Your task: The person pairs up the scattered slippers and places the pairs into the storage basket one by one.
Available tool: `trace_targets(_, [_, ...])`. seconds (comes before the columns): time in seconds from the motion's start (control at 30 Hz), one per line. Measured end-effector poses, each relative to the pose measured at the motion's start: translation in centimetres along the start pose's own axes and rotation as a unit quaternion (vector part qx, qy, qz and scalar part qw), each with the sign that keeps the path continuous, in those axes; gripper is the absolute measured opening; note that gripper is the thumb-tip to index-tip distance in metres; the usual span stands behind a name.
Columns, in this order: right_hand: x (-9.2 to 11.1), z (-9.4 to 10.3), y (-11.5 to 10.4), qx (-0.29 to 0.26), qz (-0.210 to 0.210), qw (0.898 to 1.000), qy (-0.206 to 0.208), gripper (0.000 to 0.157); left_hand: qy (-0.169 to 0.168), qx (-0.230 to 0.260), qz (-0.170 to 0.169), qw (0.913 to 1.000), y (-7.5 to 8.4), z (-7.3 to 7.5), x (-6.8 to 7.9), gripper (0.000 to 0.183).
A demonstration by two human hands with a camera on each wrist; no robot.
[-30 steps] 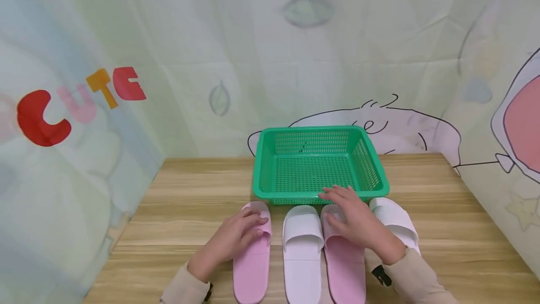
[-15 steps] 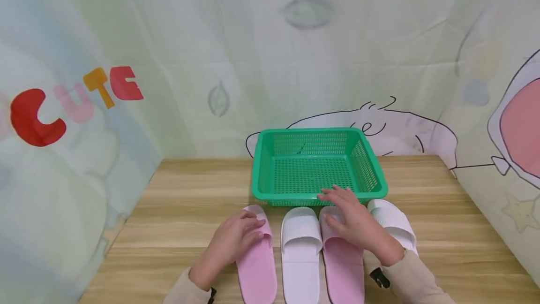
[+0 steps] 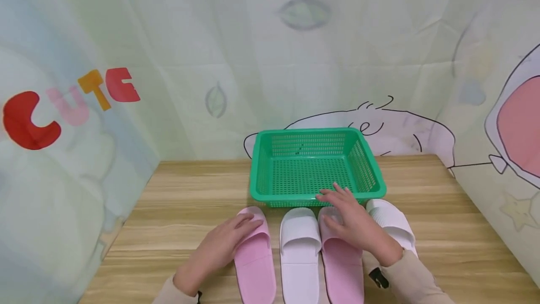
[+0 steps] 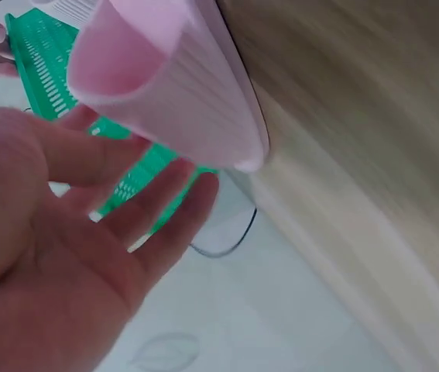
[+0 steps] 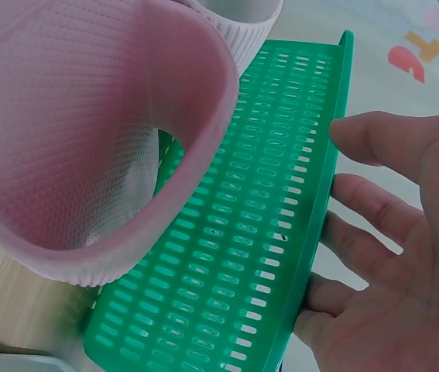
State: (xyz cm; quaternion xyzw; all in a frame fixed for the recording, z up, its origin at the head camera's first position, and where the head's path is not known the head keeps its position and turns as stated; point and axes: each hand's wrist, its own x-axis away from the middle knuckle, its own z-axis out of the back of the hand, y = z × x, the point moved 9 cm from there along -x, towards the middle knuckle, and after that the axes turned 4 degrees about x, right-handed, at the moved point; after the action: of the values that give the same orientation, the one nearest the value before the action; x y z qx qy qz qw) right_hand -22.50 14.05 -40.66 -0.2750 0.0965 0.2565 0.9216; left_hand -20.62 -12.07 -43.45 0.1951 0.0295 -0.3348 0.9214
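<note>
Slippers (image 3: 300, 273), two pink and two white with ribbed straps, lie side by side on the table (image 3: 181, 219), toes towards the green basket (image 3: 295, 198). Wood shows between the left pink slipper (image 3: 256, 271) and its white neighbour, which sits just beside the right pink slipper (image 3: 344, 271). Over the left pink strap, the left hand (image 3: 223, 243) is loosely open; contact is unclear. Fingers spread wide, the right hand (image 3: 352, 222) is over the right pink strap, near the basket's front rim. Bare wood flanks the row, reaching the curtain (image 3: 181, 93) behind.
</note>
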Motion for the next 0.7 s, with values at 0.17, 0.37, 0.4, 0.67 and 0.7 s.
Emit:
trace_targets(0.17, [-0.1,-0.1,-0.2,0.003,0.008,1.000,0.003,0.042,-0.005,-0.014,-0.052,0.9986,0.4,-0.3,0.6,0.067])
trace_targets(0.37, [0.2,0.2,0.1,0.002,0.004,1.000,0.002,0.041,-0.047,-0.050,-0.050,0.9964,0.8,-1.2,0.6,0.092])
trace_targets(0.4, [0.3,0.2,0.1,0.000,0.003,1.000,0.001,0.041,-0.055,-0.055,-0.048,0.9958,0.8,-1.2,0.6,0.096])
trace_targets(0.67, [0.0,0.1,-0.2,-0.005,0.010,1.000,0.010,0.042,-0.072,-0.053,-0.040,0.9951,0.3,-1.9,1.1,0.101])
trace_targets(0.7, [-0.1,0.1,-0.3,-0.004,0.012,1.000,0.012,0.042,-0.069,-0.053,-0.041,0.9954,0.3,-1.8,1.1,0.101])
